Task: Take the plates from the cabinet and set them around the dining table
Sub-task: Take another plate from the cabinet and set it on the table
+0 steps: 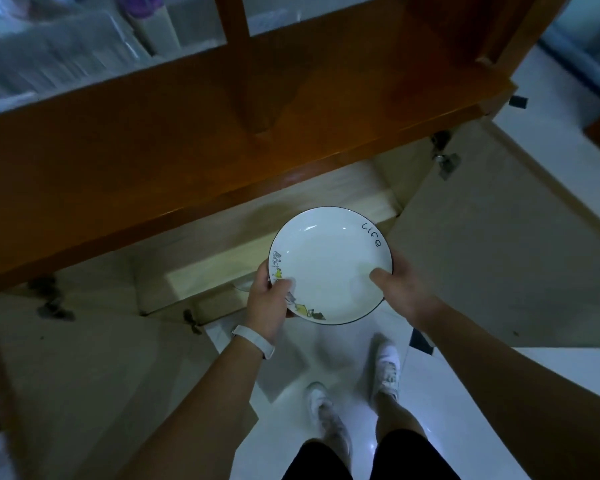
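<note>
round white ceramic plate with thin dark rim (329,261): held level before open wooden cabinet (187,133) | left hand (269,301): fingers gripping plate's near-left rim | right hand (404,289): fingers gripping its right rim

We cannot see the fingers of either hand beneath the plate (329,265). Items behind the cabinet's glass doors (84,46) are blurred beyond naming, and the lower cabinet interior (201,268) stays dim.

Glossy ceramic plate (329,265); polished wooden cabinet (187,140).
</note>
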`<state>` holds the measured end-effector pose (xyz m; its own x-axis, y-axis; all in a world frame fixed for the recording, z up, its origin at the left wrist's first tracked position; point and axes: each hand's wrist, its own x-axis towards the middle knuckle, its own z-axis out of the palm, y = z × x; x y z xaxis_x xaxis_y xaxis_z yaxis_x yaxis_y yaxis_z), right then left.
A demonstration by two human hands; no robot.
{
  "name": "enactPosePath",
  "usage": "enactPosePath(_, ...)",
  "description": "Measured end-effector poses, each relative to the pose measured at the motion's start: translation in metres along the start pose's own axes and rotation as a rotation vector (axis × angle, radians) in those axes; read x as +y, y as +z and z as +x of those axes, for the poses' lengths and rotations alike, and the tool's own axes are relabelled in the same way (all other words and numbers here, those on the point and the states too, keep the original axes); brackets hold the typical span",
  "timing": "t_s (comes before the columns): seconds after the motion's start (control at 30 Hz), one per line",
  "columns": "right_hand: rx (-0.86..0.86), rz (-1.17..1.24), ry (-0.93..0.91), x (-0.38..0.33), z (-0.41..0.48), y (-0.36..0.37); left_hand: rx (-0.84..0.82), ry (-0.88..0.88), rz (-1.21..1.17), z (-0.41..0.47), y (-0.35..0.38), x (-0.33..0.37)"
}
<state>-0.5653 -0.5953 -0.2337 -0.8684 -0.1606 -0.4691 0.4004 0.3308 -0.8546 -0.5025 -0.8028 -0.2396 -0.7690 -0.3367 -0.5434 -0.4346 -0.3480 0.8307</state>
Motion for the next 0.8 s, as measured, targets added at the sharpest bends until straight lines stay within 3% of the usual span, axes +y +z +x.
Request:
enactPosePath(0.53, 0.124, 0.022, -0.065, -0.032, -0.114, -0.033, -0.139, 0.077, 0.021, -0.093, 0.015, 0.038)
enactPosePath(0.8, 0.324, 0.100, -0.098, -0.001, -0.201, -0.088, -0.323, 0.095, 0.102, -0.155, 0.067, 0.018)
